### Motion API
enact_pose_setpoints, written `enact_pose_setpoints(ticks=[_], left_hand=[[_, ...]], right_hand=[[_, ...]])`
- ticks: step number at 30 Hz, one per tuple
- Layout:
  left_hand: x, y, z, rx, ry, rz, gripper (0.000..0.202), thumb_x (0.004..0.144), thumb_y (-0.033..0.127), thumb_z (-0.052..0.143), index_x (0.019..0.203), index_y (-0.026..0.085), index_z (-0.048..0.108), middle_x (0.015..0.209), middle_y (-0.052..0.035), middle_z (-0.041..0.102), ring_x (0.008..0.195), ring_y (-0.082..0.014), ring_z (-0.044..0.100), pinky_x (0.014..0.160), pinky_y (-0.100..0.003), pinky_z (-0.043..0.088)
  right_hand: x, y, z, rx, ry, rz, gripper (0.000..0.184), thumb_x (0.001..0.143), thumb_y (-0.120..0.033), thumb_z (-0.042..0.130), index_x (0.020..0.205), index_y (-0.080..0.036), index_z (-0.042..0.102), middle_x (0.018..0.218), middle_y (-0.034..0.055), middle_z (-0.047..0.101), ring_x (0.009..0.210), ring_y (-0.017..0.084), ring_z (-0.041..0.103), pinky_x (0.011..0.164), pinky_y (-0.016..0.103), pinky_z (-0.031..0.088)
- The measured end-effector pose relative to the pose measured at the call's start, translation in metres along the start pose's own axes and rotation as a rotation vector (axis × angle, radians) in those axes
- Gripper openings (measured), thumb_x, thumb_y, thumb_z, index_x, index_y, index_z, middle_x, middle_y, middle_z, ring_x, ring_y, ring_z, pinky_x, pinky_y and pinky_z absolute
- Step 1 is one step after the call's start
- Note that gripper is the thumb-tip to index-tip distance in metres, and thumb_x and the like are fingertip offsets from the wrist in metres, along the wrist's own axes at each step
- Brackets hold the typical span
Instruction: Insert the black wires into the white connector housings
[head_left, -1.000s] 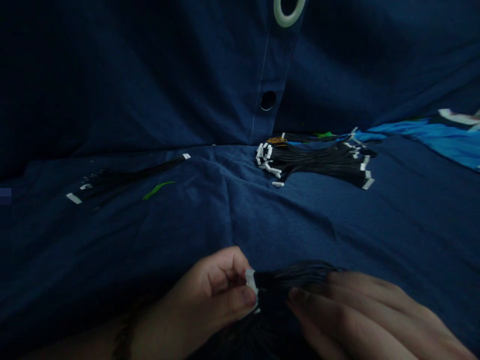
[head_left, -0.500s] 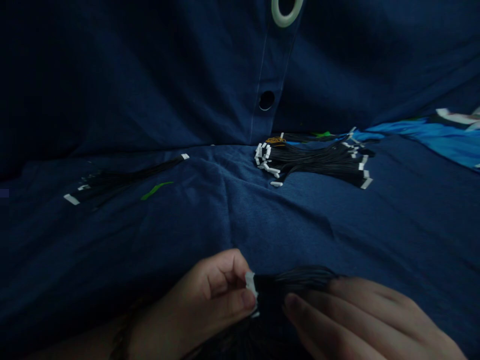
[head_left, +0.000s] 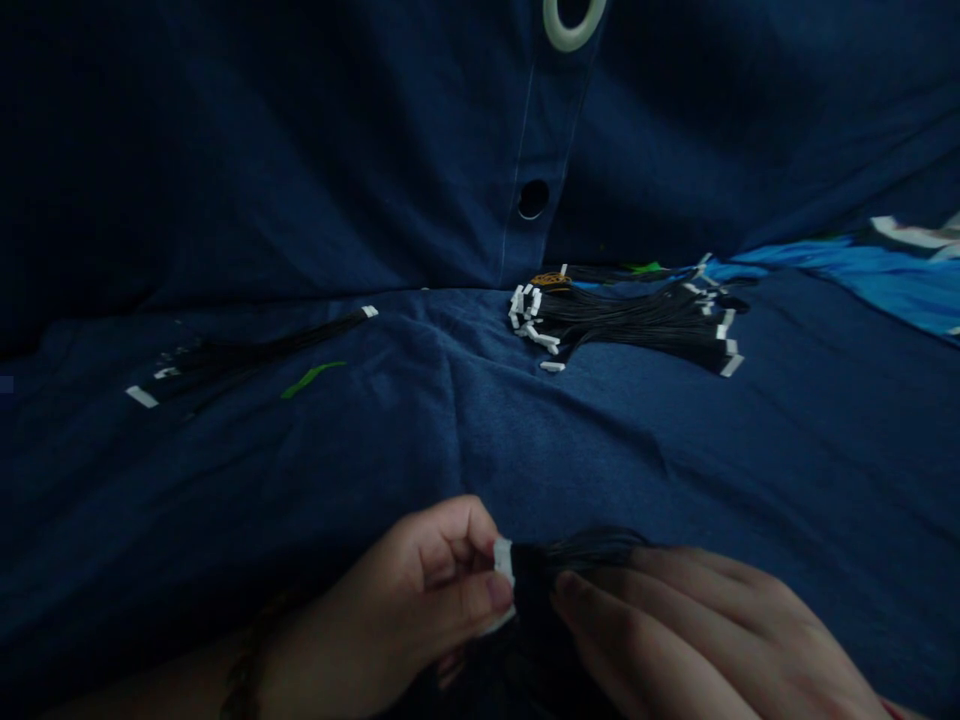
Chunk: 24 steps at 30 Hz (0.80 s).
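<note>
- Dark blue cloth [head_left: 300, 480]: spread creased, raised behind.
- Heap of black wires [head_left: 637, 322], white-plugged: laid centre right.
- Thinner wire spread [head_left: 247, 352]: laid left, well apart from the heap.
- Green strip [head_left: 311, 378]: found just beside the spread.
- White ring [head_left: 574, 28]: cut by top edge; round eyelet [head_left: 533, 199] set below.
- Light blue fabric [head_left: 862, 275]: seen far right.

We lose most of the held bundle of thin black wires [head_left: 592, 548] under our right hand [head_left: 697, 640], which the bottom edge cuts off; whether it grips, we cannot tell. Our left hand [head_left: 420, 600] covers part of the white plastic end connectors [head_left: 503, 560]. The top edge crops the pale plastic ring [head_left: 574, 35]. The small orange tag [head_left: 553, 281] is too small to read.
</note>
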<state>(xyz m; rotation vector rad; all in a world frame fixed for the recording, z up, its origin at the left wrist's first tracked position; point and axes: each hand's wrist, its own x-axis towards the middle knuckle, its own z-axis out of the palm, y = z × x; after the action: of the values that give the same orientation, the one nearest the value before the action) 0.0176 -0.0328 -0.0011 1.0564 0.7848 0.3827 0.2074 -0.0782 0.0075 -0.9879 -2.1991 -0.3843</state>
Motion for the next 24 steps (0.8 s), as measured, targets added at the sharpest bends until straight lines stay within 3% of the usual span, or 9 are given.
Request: enact_pose_setpoints(ticks=[3, 14, 18, 20, 24], left_hand=[[0.001, -0.001, -0.001, 0.009, 0.015, 0.01, 0.025, 0.075, 0.04, 0.058, 0.075, 0.018, 0.048, 0.054, 0.0071, 0.044, 0.041, -0.0029, 0.035, 0.038, -0.012, 0.027], [0.002, 0.0, 0.0, -0.017, 0.018, 0.008, 0.025, 0.074, 0.039, 0.06, 0.073, 0.017, 0.048, 0.052, 0.0077, 0.044, 0.039, -0.0023, 0.035, 0.036, -0.011, 0.028], [0.006, 0.0, -0.003, -0.053, 0.101, 0.064, 0.023, 0.074, 0.036, 0.061, 0.071, 0.017, 0.048, 0.053, 0.0068, 0.047, 0.039, -0.0023, 0.037, 0.035, -0.011, 0.029], [0.009, 0.0, -0.006, -0.08, 0.196, 0.076, 0.022, 0.074, 0.034, 0.062, 0.071, 0.017, 0.047, 0.051, 0.0069, 0.047, 0.037, -0.0028, 0.038, 0.034, -0.011, 0.03], [0.012, 0.002, -0.012, -0.088, 0.368, 0.16, 0.018, 0.072, 0.027, 0.063, 0.071, 0.016, 0.048, 0.05, 0.0069, 0.047, 0.037, -0.0031, 0.038, 0.033, -0.011, 0.031]], right_hand=[[0.001, -0.002, 0.002, 0.018, -0.014, 0.021, 0.029, 0.086, -0.012, 0.029, 0.083, -0.017, 0.057, 0.062, 0.0025, 0.065, 0.051, 0.014, 0.059, 0.044, 0.026, 0.043], [0.002, -0.004, 0.005, 0.118, -0.037, 0.062, 0.032, 0.089, -0.013, 0.025, 0.085, -0.017, 0.056, 0.063, 0.0015, 0.066, 0.05, 0.014, 0.06, 0.046, 0.026, 0.044], [0.005, 0.0, -0.005, 0.427, -0.233, 0.369, 0.01, 0.083, -0.016, 0.045, 0.086, -0.021, 0.053, 0.064, -0.0025, 0.064, 0.052, 0.011, 0.061, 0.047, 0.018, 0.048], [0.007, 0.004, -0.012, 0.631, -0.312, 0.589, 0.012, 0.081, -0.016, 0.049, 0.091, -0.022, 0.051, 0.062, -0.0041, 0.061, 0.05, 0.01, 0.06, 0.044, 0.015, 0.047], [0.007, 0.012, -0.017, 1.003, -0.244, 0.792, 0.013, 0.085, -0.025, 0.049, 0.098, -0.021, 0.049, 0.064, -0.0011, 0.06, 0.052, 0.011, 0.06, 0.045, 0.017, 0.05]])
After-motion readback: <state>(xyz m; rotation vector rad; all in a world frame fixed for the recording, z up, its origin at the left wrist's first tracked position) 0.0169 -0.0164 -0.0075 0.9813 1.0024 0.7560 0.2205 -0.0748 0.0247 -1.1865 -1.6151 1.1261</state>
